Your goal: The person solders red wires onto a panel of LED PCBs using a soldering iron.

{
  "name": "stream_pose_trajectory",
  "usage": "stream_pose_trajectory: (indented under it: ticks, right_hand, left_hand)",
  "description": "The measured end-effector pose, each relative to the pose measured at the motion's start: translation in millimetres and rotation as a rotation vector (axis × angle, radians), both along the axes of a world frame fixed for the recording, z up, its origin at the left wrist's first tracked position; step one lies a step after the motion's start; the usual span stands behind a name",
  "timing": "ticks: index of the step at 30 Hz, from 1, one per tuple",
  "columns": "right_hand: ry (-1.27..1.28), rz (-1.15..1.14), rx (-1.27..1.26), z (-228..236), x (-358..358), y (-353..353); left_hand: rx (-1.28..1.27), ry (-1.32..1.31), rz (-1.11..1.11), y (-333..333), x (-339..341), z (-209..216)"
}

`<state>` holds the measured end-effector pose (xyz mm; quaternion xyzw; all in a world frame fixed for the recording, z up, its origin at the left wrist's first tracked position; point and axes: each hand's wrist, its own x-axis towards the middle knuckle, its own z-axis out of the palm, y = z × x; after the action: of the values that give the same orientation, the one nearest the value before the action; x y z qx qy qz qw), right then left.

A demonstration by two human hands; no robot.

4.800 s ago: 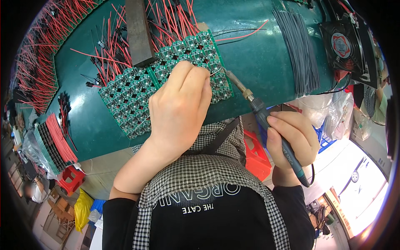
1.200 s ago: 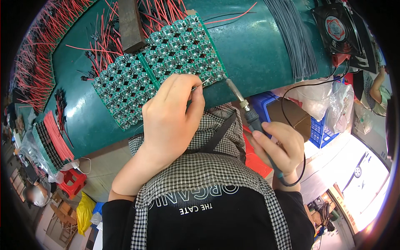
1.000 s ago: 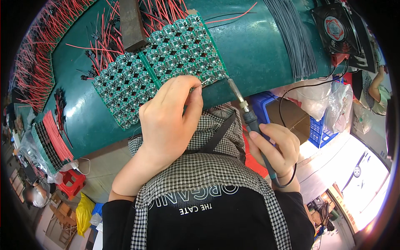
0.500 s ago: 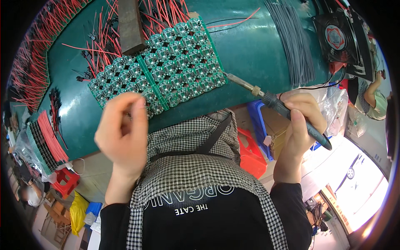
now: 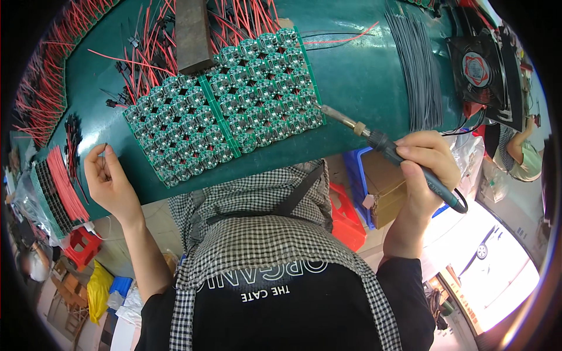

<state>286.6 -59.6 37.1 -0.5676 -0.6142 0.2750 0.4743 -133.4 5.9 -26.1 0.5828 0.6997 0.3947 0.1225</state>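
Observation:
My right hand [image 5: 430, 167] grips a soldering iron [image 5: 386, 146] by its dark grey-blue handle. Its metal tip points left and reaches the right edge of a large panel of green circuit boards [image 5: 257, 93], near the lower right corner. Whether the tip touches a board I cannot tell. At the left, my left hand [image 5: 111, 181] is over the table's front edge, apart from the panel. Its fingers are curled, with thumb and forefinger tips close together, and nothing shows in them. Nearest to it are a row of red wires [image 5: 66, 181] and a small dark bunch of leads [image 5: 73, 143].
A dark bar [image 5: 193, 38] lies over the panel's far edge, with red and black wires [image 5: 149, 52] behind it. Grey wires [image 5: 413, 70] lie at the right, beside a black fan [image 5: 477, 70]. Below the green table [image 5: 351, 76] are a red stool [image 5: 346, 219] and a blue crate [image 5: 358, 181].
My left hand has moved left, off the panel's lower left part, uncovering the boards there. The iron's tip stays by the panel's right edge. The view has shifted slightly.

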Motion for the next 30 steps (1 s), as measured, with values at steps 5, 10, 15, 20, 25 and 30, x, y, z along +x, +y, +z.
stream_pose_trajectory:
  ticks: [5, 10, 15, 20, 25, 30]
  right_hand:
    - [-0.036, -0.043, -0.036, 9.4, 1.7, -2.6]
    - [0.083, -0.273, 0.114, 1.2, 12.7, -15.7]
    - [0.195, -0.21, 0.162, -6.1, 24.0, -24.4]
    - [-0.018, -0.172, 0.184, -7.2, 5.1, -25.7]
    - [0.092, -0.293, 0.104, -8.8, -7.9, -17.7]
    - [0.34, -0.337, -0.028, -18.5, -11.7, -10.3]
  left_hand:
    - [-0.044, 0.039, -0.021, 1.3, 1.9, 1.4]
    - [-0.089, 0.121, -0.025, 0.6, 3.1, 2.6]
    - [-0.066, 0.25, -0.04, 2.8, 5.5, 1.4]
    - [-0.101, 0.284, -0.035, 2.0, 5.0, 3.1]
    - [-0.106, 0.276, -0.038, 1.9, 6.6, 3.2]
    - [-0.104, 0.241, -0.036, 2.0, 7.6, 2.7]
